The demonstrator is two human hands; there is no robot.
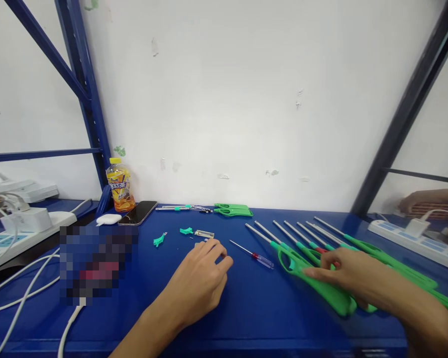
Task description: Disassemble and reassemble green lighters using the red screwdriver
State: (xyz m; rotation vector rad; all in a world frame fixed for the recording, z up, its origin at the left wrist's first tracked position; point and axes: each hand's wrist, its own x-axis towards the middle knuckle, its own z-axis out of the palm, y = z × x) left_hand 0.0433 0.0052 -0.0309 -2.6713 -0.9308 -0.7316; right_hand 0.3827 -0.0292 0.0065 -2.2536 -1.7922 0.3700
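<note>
My right hand [341, 268] grips the green handle of a long-nosed gas lighter [317, 288], thumb on top and other fingers partly hidden. It is the leftmost of several such lighters, lying side by side with metal tubes pointing away. Over the middle of the table, my left hand [201, 278] is loosely curled with its fingertips turned down and hidden. Just beyond it lie a small clear-and-metal part [204, 234] and a teal plastic piece [186, 230]. Between the hands rests a screwdriver [259, 257] with a clear purple handle.
Another teal piece [159, 239] lies to the left. Along the wall are metal tubes [182, 208], green handle shells [233, 210], a phone [138, 213] and a drink bottle [120, 186]. Power strips [414, 236] and white cables flank the blue table. Another person's hand [425, 200] shows at far right.
</note>
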